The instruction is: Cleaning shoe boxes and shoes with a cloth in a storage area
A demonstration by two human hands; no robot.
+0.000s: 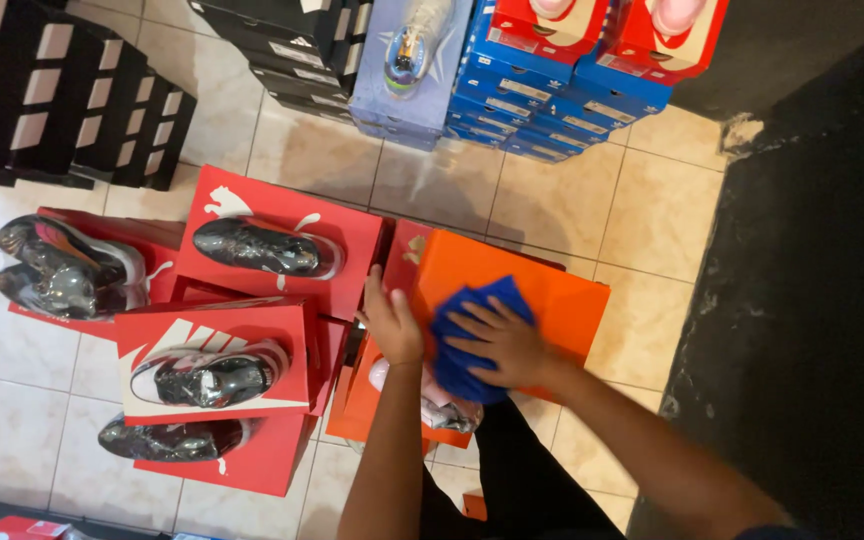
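An orange shoe box (552,295) stands on top of a stack in front of me. My right hand (502,340) lies flat on a blue cloth (467,330) and presses it onto the box's lid. My left hand (389,320) rests on the left edge of the same box, fingers together against its side. Below my hands a plastic-wrapped shoe (447,410) lies on a lower orange box, partly hidden by my arms.
Red shoe boxes (282,215) with wrapped shoes on top (262,248) fill the tiled floor to the left. Black boxes (62,95) stand at far left, blue and red boxes (552,90) at the back. A dark wall (812,300) runs along the right.
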